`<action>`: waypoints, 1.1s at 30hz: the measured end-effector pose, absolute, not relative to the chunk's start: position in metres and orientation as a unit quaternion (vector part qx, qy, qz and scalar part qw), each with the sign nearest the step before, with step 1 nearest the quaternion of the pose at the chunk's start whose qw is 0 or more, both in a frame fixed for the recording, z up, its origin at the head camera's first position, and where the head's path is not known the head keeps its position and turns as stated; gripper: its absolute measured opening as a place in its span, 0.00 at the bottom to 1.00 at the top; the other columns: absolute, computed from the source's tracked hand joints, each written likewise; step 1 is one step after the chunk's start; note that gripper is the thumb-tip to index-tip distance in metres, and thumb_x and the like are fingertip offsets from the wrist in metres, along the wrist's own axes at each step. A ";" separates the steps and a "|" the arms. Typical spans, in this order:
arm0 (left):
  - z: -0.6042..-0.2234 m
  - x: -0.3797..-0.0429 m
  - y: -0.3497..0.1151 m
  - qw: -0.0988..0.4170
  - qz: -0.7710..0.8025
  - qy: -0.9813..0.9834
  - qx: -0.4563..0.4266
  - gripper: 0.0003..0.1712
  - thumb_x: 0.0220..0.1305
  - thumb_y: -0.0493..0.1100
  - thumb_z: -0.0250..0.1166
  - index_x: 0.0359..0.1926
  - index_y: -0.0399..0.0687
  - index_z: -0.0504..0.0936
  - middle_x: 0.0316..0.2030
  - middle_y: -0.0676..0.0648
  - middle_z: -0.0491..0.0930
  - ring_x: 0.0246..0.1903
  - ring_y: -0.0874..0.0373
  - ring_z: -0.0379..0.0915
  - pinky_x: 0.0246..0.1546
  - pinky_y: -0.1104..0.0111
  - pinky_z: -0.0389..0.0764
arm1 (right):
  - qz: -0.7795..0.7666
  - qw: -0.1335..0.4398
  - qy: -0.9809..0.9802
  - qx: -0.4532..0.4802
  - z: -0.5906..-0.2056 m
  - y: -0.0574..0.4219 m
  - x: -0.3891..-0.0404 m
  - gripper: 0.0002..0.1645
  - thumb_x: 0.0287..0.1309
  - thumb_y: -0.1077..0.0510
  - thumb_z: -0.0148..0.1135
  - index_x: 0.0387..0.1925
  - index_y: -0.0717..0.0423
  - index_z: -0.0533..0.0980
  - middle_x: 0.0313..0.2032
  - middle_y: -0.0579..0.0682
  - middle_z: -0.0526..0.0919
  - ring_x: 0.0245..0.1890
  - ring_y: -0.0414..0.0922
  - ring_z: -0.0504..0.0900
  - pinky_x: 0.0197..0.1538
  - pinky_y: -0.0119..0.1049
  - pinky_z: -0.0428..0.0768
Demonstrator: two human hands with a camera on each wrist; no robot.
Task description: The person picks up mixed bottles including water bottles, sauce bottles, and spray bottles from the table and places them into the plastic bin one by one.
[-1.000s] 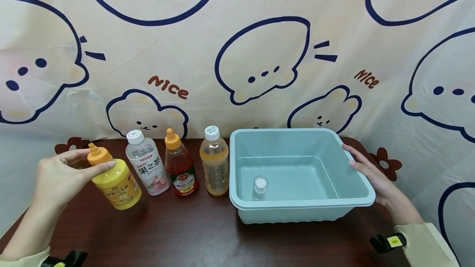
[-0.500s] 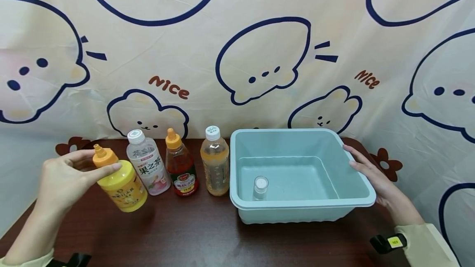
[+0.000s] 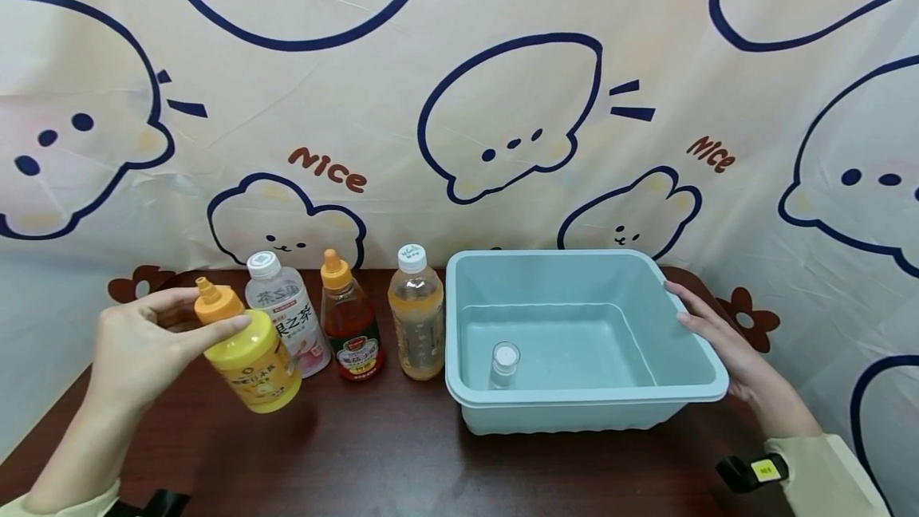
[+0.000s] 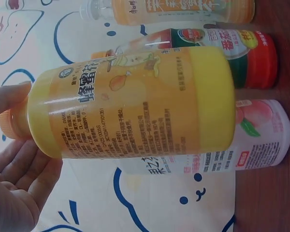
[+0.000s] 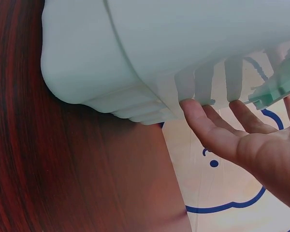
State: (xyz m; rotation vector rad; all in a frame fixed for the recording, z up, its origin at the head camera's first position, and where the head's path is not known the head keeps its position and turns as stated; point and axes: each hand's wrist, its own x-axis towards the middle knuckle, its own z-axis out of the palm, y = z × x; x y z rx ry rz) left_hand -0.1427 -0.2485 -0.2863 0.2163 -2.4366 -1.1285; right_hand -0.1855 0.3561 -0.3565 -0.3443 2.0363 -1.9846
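Observation:
My left hand (image 3: 143,345) grips a yellow squeeze bottle (image 3: 262,377) with an orange nozzle cap, thumb and fingers about its neck and shoulder. The bottle leans, its base toward the right, and appears held off the table. Behind it, partly covered, stands a clear bottle with a pink peach label (image 3: 310,341). To the right are a red ketchup bottle (image 3: 352,325) and an amber drink bottle (image 3: 416,329) with a white cap. My right hand (image 3: 732,353) touches the right side of a light blue basin (image 3: 574,396); its fingers (image 5: 208,125) look fairly straight against the outer wall.
A small clear container with a white top (image 3: 505,361) stands in the basin's near left part. Beneath everything is a dark brown wooden table (image 3: 373,461). A cloth with cartoon drawings (image 3: 388,126) hangs behind.
My left hand has carried the yellow squeeze bottle to the right, so it now overlaps the peach-label bottle. My right hand and the basin stay where they were.

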 end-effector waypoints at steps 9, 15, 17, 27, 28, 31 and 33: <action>-0.285 -0.140 -0.240 0.229 -0.425 -0.874 0.046 0.31 0.42 0.44 0.75 0.46 0.30 0.77 0.24 0.75 0.70 0.23 0.81 0.71 0.23 0.85 0.73 | -0.688 0.141 0.701 -0.121 -0.356 0.356 -0.185 0.31 0.70 0.56 0.35 0.69 0.32 0.44 0.55 0.37 0.64 0.44 0.45 0.79 0.39 0.56 0.76; -0.283 -0.140 -0.234 0.232 -0.426 -0.874 0.033 0.30 0.43 0.44 0.75 0.46 0.30 0.78 0.25 0.75 0.70 0.23 0.80 0.72 0.23 0.84 0.74 | -0.691 0.140 0.699 -0.120 -0.356 0.356 -0.185 0.31 0.70 0.56 0.36 0.69 0.32 0.44 0.55 0.37 0.63 0.44 0.45 0.79 0.39 0.56 0.77; -0.283 -0.140 -0.232 0.230 -0.428 -0.873 0.030 0.30 0.43 0.44 0.75 0.46 0.30 0.78 0.25 0.74 0.70 0.23 0.79 0.72 0.23 0.84 0.74 | -0.692 0.142 0.698 -0.119 -0.356 0.356 -0.185 0.30 0.70 0.56 0.36 0.69 0.32 0.44 0.55 0.37 0.64 0.44 0.45 0.79 0.39 0.56 0.77; -0.282 -0.140 -0.221 0.239 -0.441 -0.865 0.004 0.29 0.42 0.41 0.75 0.46 0.31 0.78 0.28 0.72 0.72 0.25 0.78 0.74 0.25 0.84 0.75 | -0.694 0.144 0.696 -0.117 -0.356 0.356 -0.186 0.31 0.70 0.56 0.36 0.69 0.32 0.44 0.55 0.36 0.64 0.43 0.45 0.79 0.39 0.55 0.77; -0.282 -0.140 -0.220 0.239 -0.441 -0.865 0.002 0.29 0.42 0.41 0.75 0.45 0.31 0.78 0.28 0.72 0.72 0.25 0.78 0.74 0.25 0.84 0.75 | -0.694 0.144 0.696 -0.117 -0.356 0.356 -0.186 0.31 0.70 0.56 0.36 0.69 0.32 0.44 0.55 0.36 0.64 0.44 0.45 0.79 0.39 0.56 0.77; -0.281 -0.139 -0.217 0.243 -0.438 -0.865 -0.009 0.27 0.42 0.41 0.75 0.44 0.31 0.79 0.28 0.72 0.72 0.25 0.78 0.74 0.25 0.84 0.75 | -0.693 0.146 0.696 -0.118 -0.356 0.357 -0.186 0.31 0.69 0.56 0.36 0.68 0.32 0.44 0.55 0.36 0.64 0.44 0.45 0.79 0.39 0.56 0.76; -0.281 -0.139 -0.215 0.244 -0.441 -0.863 -0.018 0.27 0.42 0.40 0.75 0.44 0.31 0.79 0.27 0.72 0.73 0.24 0.77 0.75 0.25 0.83 0.76 | -0.694 0.146 0.695 -0.118 -0.356 0.357 -0.186 0.30 0.70 0.56 0.36 0.68 0.31 0.44 0.55 0.37 0.64 0.44 0.45 0.79 0.39 0.56 0.76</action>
